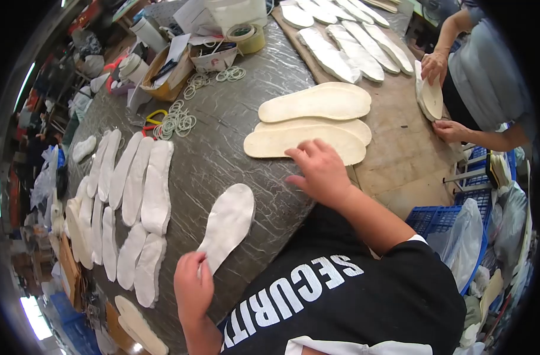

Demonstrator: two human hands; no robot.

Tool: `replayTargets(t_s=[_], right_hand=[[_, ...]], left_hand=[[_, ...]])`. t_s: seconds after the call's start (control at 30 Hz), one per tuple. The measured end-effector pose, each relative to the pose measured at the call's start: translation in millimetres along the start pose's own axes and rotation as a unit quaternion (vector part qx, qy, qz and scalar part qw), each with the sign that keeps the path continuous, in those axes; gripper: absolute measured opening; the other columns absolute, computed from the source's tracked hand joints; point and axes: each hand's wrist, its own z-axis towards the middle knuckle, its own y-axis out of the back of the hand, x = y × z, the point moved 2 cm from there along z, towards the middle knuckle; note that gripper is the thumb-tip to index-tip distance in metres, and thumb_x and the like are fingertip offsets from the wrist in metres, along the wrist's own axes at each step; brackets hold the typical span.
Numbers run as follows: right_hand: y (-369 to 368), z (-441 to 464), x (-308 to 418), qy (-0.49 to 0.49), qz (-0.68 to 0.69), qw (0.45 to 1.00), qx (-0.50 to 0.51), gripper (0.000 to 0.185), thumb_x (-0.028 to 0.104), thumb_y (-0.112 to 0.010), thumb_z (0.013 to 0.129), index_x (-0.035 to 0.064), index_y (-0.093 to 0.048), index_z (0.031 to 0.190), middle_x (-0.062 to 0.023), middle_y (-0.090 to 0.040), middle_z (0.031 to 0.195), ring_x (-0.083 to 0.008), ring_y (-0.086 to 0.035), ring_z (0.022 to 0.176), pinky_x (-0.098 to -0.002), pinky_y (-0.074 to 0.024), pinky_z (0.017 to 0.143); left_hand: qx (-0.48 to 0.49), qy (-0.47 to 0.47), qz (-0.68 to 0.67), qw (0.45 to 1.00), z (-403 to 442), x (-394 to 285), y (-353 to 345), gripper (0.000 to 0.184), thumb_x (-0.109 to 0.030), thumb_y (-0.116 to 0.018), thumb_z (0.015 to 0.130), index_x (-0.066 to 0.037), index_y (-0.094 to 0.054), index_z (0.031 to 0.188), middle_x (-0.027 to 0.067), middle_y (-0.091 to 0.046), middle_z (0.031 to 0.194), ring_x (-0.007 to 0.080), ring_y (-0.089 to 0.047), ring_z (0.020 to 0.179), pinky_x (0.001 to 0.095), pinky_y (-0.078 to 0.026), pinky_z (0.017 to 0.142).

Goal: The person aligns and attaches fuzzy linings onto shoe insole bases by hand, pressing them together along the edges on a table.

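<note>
Toward the lower left of the head view, my left hand [193, 287] pinches the narrow heel end of a white insole [229, 219], which lies along the table near its edge. My right hand [320, 168] is at the cream insoles [293, 142], in front of the near side of their pile. Its thumb and fingers are spread, and I cannot tell how firmly the fingertips touch the pile. Another cream pair [317, 102] lies just beyond. Rows of white padded insoles [157, 183] lie to the left of my hands.
Across the table a co-worker's hands [435, 68] hold an insole [428, 94] beside a board with more white insoles [364, 53]. Rubber bands [176, 123], yellow-handled scissors [156, 117], a pen box [166, 74] and tape rolls [246, 36] sit at the back. Blue crates [429, 219] stand at right.
</note>
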Motion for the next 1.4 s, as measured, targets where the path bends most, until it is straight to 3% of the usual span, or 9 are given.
replayTargets(t_s=[0.13,0.2,0.33,0.5,0.6,0.73,0.93,1.2,1.4], right_hand=[[-8,6,-35,0.014,-0.103,0.994,0.025,0.065,0.03,-0.087,0.066,0.0085,-0.061,0.121,-0.0195,-0.056,0.134,-0.0358,-0.055,0.121,-0.0463,-0.045,0.099],[-13,16,-42,-0.012,-0.127,0.987,0.101,0.043,0.029,-0.081,0.072,0.0077,-0.063,0.104,-0.0144,-0.061,0.114,-0.031,-0.059,0.107,-0.0421,-0.0494,0.088],[-17,15,-50,0.058,-0.144,0.988,0.004,0.016,0.019,-0.064,0.08,0.0081,-0.062,0.091,-0.011,-0.063,0.091,-0.027,-0.066,0.081,-0.0388,-0.0524,0.07],[-8,20,-57,0.057,-0.084,0.995,-0.018,0.017,0.014,-0.063,0.08,0.0023,-0.06,0.093,-0.0137,-0.062,0.088,-0.0282,-0.069,0.07,-0.0385,-0.0546,0.062],[-3,20,-55,0.049,-0.075,0.996,-0.031,0.018,0.012,-0.063,0.079,0.0009,-0.058,0.092,-0.0133,-0.061,0.089,-0.0275,-0.067,0.072,-0.0372,-0.0555,0.062],[-1,16,-57,0.054,-0.068,0.993,-0.075,0.017,0.012,-0.061,0.078,0.0017,-0.056,0.09,-0.0113,-0.06,0.091,-0.025,-0.064,0.081,-0.0355,-0.055,0.065],[2,14,-59,0.055,-0.009,0.985,-0.163,0.018,0.008,-0.06,0.08,-0.0011,-0.057,0.095,-0.0156,-0.061,0.097,-0.0294,-0.063,0.094,-0.0363,-0.0573,0.07],[3,8,-64,0.011,0.053,0.987,-0.153,0.019,0.005,-0.06,0.081,-0.0025,-0.054,0.097,-0.0178,-0.061,0.098,-0.0325,-0.064,0.092,-0.0384,-0.057,0.07],[-1,9,-68,0.004,0.07,0.984,-0.163,0.017,0.004,-0.06,0.081,-0.0023,-0.053,0.095,-0.0176,-0.06,0.094,-0.0342,-0.065,0.088,-0.0409,-0.0562,0.068]], left_hand=[[0.055,-0.215,0.01,0.975,70,-52,-31,0.016,0.002,-0.064,0.082,0.003,-0.062,0.098,0.0177,-0.065,0.101,0.038,-0.06,0.1,0.0449,-0.049,0.089],[0.069,-0.289,0.014,0.955,107,-67,-53,0.019,0.002,-0.065,0.08,0.002,-0.062,0.099,0.0174,-0.064,0.103,0.0377,-0.058,0.103,0.0457,-0.048,0.09],[0.064,-0.321,0.036,0.944,169,-88,-97,0.032,0.002,-0.071,0.077,0.002,-0.06,0.107,0.0201,-0.061,0.118,0.0393,-0.055,0.115,0.045,-0.045,0.099],[0.057,-0.284,0.056,0.955,221,-77,-127,0.057,-0.003,-0.079,0.072,0.001,-0.055,0.124,0.0205,-0.059,0.126,0.0398,-0.05,0.124,0.0465,-0.041,0.106],[0.06,-0.16,-0.016,0.985,234,-66,-135,0.063,-0.004,-0.08,0.075,0.002,-0.051,0.132,0.0193,-0.061,0.123,0.0359,-0.055,0.12,0.0428,-0.044,0.104],[0.072,-0.05,-0.183,0.979,245,-55,-146,0.069,-0.009,-0.082,0.081,0.003,-0.047,0.14,0.0124,-0.063,0.115,0.0207,-0.061,0.107,0.0327,-0.05,0.093],[-0.012,-0.069,-0.443,0.894,241,-51,-150,0.079,-0.02,-0.085,0.081,0.001,-0.042,0.144,0.0067,-0.062,0.116,0.0182,-0.061,0.107,0.0297,-0.051,0.091],[0.213,0.05,-0.664,0.715,252,-67,-155,0.045,-0.032,-0.057,0.103,-0.002,-0.05,0.136,0.0105,-0.064,0.123,0.0249,-0.067,0.107,0.0377,-0.056,0.09],[0.147,0.123,-0.652,0.734,255,-86,-138,0.033,-0.021,-0.055,0.102,-0.001,-0.055,0.128,0.014,-0.067,0.115,0.0264,-0.071,0.095,0.0419,-0.062,0.079]])
